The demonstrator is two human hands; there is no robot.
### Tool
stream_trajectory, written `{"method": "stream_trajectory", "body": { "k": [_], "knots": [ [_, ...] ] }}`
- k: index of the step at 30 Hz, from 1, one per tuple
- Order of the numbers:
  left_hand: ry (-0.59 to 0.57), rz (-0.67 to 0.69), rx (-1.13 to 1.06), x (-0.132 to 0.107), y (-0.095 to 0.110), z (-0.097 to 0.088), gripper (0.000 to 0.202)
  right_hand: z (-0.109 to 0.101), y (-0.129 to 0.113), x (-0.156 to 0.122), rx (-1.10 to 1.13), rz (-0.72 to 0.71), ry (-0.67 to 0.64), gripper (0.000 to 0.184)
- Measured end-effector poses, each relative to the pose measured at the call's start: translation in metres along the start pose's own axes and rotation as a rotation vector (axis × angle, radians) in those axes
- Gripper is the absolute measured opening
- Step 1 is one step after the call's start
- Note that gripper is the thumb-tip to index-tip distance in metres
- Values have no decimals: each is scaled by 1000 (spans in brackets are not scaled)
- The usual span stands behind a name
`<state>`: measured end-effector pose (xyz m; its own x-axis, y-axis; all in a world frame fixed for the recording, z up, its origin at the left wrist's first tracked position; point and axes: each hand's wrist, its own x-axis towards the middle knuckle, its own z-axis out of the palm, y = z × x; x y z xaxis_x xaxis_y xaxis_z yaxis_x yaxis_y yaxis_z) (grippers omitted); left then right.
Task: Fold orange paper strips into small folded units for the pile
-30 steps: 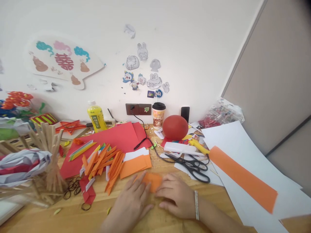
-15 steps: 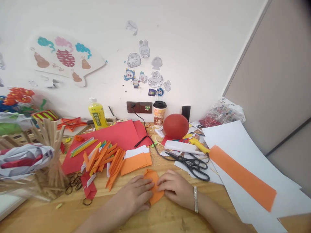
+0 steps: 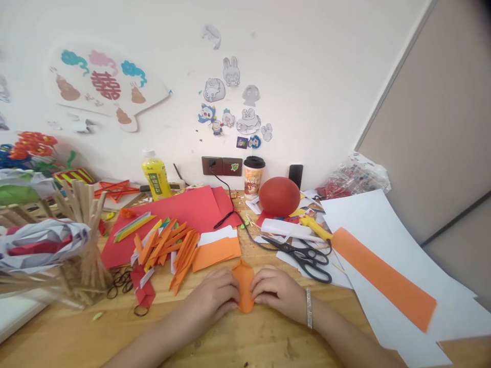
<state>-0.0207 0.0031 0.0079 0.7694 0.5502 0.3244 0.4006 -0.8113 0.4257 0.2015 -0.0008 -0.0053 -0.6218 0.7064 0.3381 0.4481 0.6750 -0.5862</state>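
Between my two hands a small piece of orange paper (image 3: 244, 286) rests on the wooden table, its corners folded in and its long sides turned up. My left hand (image 3: 218, 295) pinches the left side of it, fingers bent. Along the right side, my right hand (image 3: 273, 291) grips with curled fingertips; the thumbs are mostly hidden. Just behind lie flat orange sheets (image 3: 217, 254) with white paper. To their left is a heap of folded orange strips (image 3: 184, 260).
Black scissors (image 3: 303, 255) lie right of centre, near a red balloon (image 3: 280, 197) and a yellow-handled tool (image 3: 315, 227). A long orange strip (image 3: 383, 278) rests on white sheets (image 3: 406, 322). At left stand a bundle of wooden sticks (image 3: 90, 230) and a yellow bottle (image 3: 156, 176).
The orange paper has become narrower, with its side edges raised. My left hand has shifted from lying over the paper to pinching its left edge. The right hand stays at the right edge.
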Motion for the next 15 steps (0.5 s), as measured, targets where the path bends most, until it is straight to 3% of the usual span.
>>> {"method": "stream_trajectory", "body": {
  "k": [7, 15],
  "knots": [
    [85, -167, 34, 5, 0, 10, 13, 4, -2, 3, -21, 210, 65, 11],
    [109, -243, 161, 8, 9, 18, 13, 9, -8, 7, -81, 298, 65, 13]
  ]
}}
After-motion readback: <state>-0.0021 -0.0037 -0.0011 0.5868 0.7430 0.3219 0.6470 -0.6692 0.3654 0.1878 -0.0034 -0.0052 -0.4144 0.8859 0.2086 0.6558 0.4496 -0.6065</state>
